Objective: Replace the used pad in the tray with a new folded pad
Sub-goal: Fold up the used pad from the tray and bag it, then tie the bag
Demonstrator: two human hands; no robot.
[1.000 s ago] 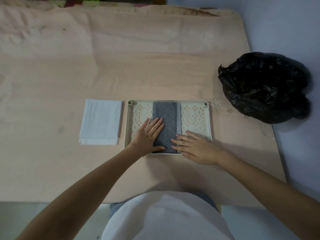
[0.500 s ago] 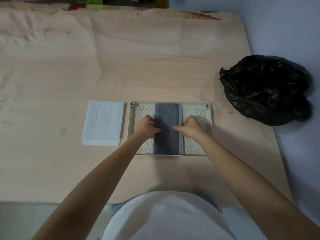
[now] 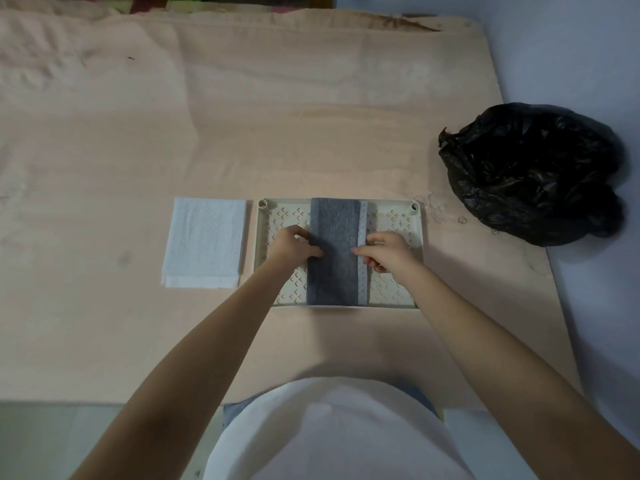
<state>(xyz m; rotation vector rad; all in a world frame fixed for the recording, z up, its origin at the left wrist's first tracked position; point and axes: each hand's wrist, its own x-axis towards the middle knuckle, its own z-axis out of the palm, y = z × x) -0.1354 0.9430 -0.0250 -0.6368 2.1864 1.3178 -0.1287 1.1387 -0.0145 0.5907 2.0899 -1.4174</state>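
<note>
Grey felt-like used pad (image 3: pixel 334 251) folded into a long strip down the middle of the pale perforated tray (image 3: pixel 394 216), a lighter underside edge showing along its right side. Head view only, looking down on both arms.

Left hand (image 3: pixel 292 245) curled at the strip's left edge, fingertips tucked at or under the fold, thumb on top: a pinch on the pad, not a flat press. Right hand (image 3: pixel 382 251) mirrored at the right edge, thumb and forefinger closed on the pale border. Gripped at mid-length on both sides, probably so the strip lifts level without unfolding and keeps the soiled face inward. Pad not yet raised, as far as can be told; whether it has left the tray floor cannot be judged.

Left of the left-hand grip, just outside the tray wall: white new folded pad (image 3: pixel 204 242), flat on the peach cloth (image 3: pixel 311 109), within easy reach for the swap. Well right of the right-hand grip: crumpled black bag (image 3: pixel 530 171), likely for the discard. Removal step under way; replacement not started.
</note>
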